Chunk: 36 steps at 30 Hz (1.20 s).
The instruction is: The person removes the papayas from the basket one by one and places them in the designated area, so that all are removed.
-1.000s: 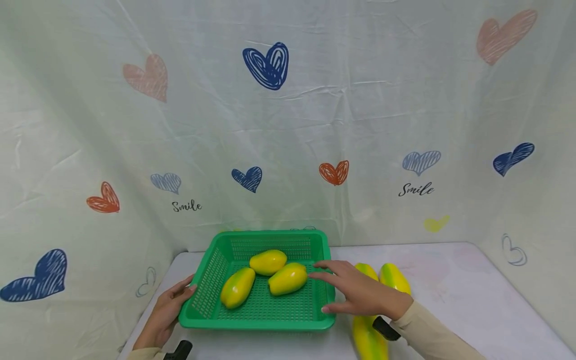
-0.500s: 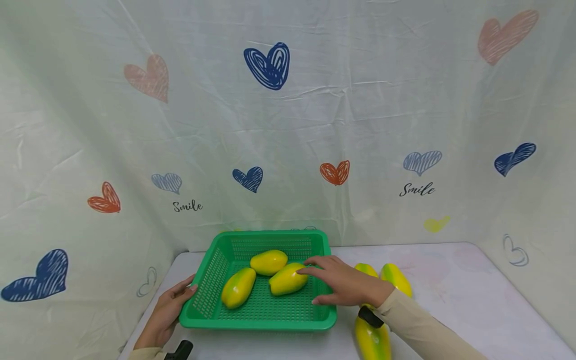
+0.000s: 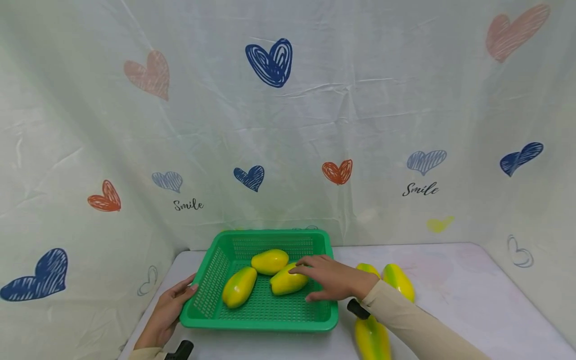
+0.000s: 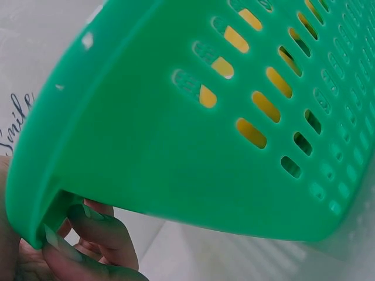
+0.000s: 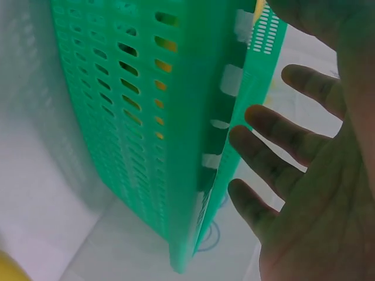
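Three basketed fruits (image 3: 239,288), slivers in wrist views

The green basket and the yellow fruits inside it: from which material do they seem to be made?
Green basket: apparently molded plastic with a light sheen; its color is uniform, and regular slots pierce the walls. Yellow fruits: smooth, glossy skin with bright highlights; perhaps plastic imitations, but the look alone leaves real fruit possible.

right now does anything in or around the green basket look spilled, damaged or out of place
Nothing stands out: three yellow papayas lie in the green basket, green-streaked papayas on the table beside it, and no spill or damage shows. Some are partly hidden.
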Available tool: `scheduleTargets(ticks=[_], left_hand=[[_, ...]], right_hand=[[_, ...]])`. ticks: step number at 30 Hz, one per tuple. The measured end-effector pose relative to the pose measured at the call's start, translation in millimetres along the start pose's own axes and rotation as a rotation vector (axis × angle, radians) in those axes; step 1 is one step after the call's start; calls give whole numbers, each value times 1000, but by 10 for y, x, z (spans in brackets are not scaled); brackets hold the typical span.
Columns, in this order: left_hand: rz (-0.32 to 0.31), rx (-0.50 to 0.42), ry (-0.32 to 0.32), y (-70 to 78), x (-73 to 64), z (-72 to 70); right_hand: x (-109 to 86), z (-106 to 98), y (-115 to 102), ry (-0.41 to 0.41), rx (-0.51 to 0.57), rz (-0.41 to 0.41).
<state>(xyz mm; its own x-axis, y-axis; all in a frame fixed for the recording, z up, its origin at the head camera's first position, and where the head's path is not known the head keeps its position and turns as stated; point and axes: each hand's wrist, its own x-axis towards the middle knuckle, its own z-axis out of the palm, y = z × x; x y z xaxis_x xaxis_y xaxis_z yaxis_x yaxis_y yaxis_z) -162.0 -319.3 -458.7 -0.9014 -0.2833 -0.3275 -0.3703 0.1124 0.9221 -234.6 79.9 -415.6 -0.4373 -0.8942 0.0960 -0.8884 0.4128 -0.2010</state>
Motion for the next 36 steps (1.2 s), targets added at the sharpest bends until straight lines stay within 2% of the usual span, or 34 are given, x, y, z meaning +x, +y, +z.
scheduleTargets(ticks=[11, 16, 25, 36], left_hand=[[4, 2, 3, 17, 5, 7], [8, 3, 10, 18, 7, 1], [-11, -13, 3, 2, 3, -15], [1, -10, 7, 9, -13, 1]], right_hand=[[250, 32, 41, -134, -10, 94], [352, -4, 48, -165, 13, 147], [497, -28, -15, -182, 18, 142], [645, 86, -34, -264, -17, 196]])
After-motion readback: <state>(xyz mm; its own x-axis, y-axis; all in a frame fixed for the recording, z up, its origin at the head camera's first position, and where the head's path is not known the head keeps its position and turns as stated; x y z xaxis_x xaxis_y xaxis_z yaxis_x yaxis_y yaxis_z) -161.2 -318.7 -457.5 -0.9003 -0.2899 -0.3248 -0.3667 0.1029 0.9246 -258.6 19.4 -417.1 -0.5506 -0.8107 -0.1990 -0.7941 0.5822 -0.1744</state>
